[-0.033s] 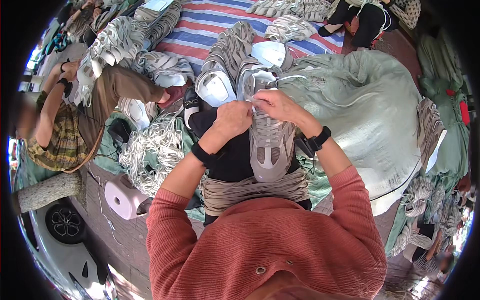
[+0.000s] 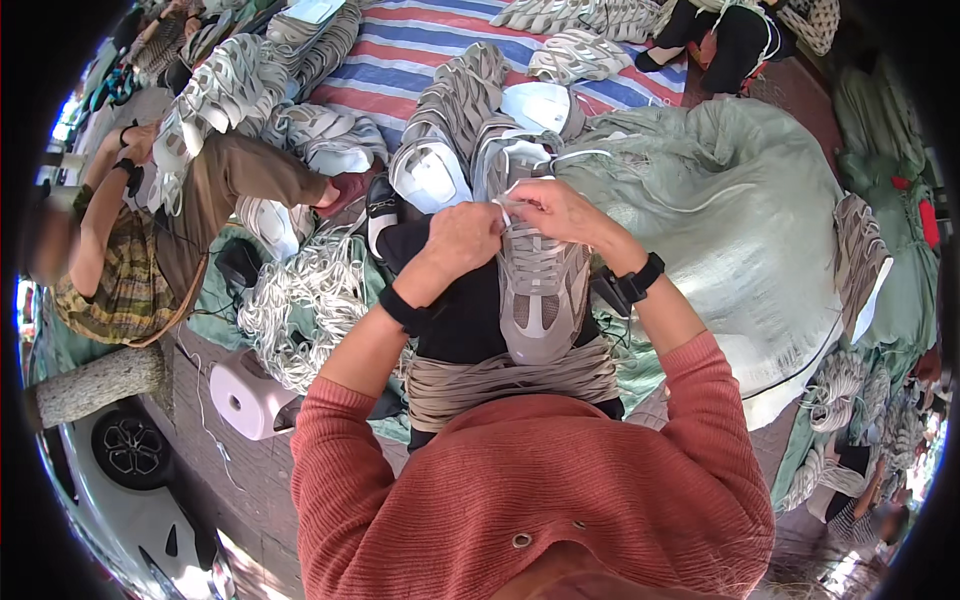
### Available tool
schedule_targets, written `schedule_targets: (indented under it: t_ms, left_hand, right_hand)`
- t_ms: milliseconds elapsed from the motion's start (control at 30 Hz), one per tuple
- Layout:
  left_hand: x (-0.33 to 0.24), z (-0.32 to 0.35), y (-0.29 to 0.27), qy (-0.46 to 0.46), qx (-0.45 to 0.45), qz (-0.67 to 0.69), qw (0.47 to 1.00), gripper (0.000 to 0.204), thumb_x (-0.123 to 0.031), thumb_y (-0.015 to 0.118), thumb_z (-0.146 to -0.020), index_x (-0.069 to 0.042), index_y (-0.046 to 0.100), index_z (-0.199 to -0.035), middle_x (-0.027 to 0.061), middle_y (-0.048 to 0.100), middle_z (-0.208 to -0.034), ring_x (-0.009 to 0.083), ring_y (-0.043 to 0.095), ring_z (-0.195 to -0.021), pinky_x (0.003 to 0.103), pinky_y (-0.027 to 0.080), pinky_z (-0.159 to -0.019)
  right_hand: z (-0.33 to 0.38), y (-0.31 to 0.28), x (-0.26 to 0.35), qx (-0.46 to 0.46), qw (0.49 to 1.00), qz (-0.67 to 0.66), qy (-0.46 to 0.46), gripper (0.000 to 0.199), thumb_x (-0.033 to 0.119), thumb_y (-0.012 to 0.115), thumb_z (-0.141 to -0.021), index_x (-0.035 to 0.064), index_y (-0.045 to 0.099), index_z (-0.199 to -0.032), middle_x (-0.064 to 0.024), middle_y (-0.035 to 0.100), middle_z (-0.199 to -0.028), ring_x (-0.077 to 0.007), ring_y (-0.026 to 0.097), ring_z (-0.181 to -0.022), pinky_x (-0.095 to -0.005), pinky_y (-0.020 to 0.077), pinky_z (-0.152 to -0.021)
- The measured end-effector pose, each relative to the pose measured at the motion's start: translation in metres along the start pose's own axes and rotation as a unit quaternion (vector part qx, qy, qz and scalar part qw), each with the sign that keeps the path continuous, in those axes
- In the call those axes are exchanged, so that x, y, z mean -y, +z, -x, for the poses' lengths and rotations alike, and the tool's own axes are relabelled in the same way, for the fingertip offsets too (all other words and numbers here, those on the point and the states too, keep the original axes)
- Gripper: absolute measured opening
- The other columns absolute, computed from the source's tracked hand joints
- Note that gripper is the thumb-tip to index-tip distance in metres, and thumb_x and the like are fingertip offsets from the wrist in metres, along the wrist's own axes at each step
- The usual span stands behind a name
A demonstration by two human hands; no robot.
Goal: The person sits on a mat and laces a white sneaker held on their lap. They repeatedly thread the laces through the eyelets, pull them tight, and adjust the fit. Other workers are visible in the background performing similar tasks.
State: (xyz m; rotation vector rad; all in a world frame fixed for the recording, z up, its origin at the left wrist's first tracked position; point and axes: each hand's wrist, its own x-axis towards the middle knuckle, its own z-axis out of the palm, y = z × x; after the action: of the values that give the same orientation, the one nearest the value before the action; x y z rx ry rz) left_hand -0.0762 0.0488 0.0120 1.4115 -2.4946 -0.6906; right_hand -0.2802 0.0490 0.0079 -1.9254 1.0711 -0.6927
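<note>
A grey-beige sneaker (image 2: 541, 300) lies sole down on the person's lap, toe toward the body. Its white lace (image 2: 507, 212) is pinched at the shoe's far end.

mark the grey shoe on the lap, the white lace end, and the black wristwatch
grey shoe (image 2: 540, 310): head view, on the toe-side upper below the lacing.
white lace end (image 2: 507, 213): head view, on the strand between the fingertips.
black wristwatch (image 2: 640, 278): head view, on the band.
</note>
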Motion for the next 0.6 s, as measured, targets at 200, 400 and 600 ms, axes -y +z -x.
schedule_targets:
  t_ms: [200,400,600]
  left_hand:
    - [0.024,-0.002,0.002,-0.028,0.075,0.3,0.951,0.008,-0.006,0.066,-0.085,0.001,0.067,-0.081,0.0014,0.064,-0.072,0.0085,0.056,-0.067,0.025,0.046,-0.064]
    - [0.032,-0.004,0.005,-0.039,0.092,0.381,0.919,0.01,-0.008,0.068,-0.087,0.0,0.068,-0.081,-0.0016,0.063,-0.073,0.0059,0.054,-0.07,0.023,0.044,-0.065]
    - [0.033,-0.013,0.003,-0.062,0.116,0.409,0.903,0.015,-0.014,0.069,-0.088,-0.002,0.067,-0.079,-0.0001,0.065,-0.073,0.0063,0.054,-0.07,0.022,0.043,-0.066]
  right_hand:
    - [0.002,-0.002,-0.003,0.053,0.996,-0.068,0.025,0.024,0.01,0.066,-0.078,0.0031,0.068,-0.101,-0.0105,0.06,-0.093,-0.0255,0.059,-0.087,-0.0346,0.0467,-0.077]
    - [-0.004,0.002,-0.005,0.045,0.998,-0.039,0.035,0.027,0.003,0.067,-0.078,0.0002,0.066,-0.105,-0.0062,0.055,-0.09,-0.0182,0.057,-0.084,-0.0309,0.0455,-0.077]
    - [-0.001,0.002,-0.007,0.033,0.994,-0.082,0.059,0.025,0.004,0.067,-0.078,0.0003,0.066,-0.102,-0.006,0.057,-0.091,-0.0174,0.057,-0.083,-0.031,0.0452,-0.077]
